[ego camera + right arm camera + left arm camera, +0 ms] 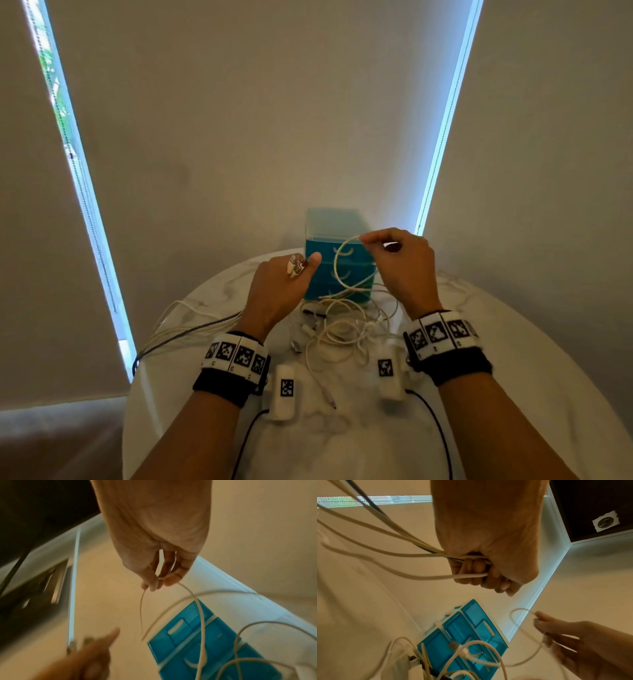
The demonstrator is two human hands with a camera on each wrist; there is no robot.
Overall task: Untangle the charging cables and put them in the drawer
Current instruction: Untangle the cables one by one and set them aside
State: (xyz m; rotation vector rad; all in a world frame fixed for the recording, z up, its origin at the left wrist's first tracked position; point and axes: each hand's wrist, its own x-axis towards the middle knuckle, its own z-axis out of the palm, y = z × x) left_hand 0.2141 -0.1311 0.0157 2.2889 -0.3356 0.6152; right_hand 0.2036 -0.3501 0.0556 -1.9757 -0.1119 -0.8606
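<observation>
The left hand [274, 291] clenches a bundle of freed cream and dark cables [385, 550], parking them aside. The right hand [400, 267] pinches one thin white cable [337, 267], lifting it from the tangled white cable heap [342, 329] lying before the closed turquoise plastic drawer unit [334, 253].
</observation>
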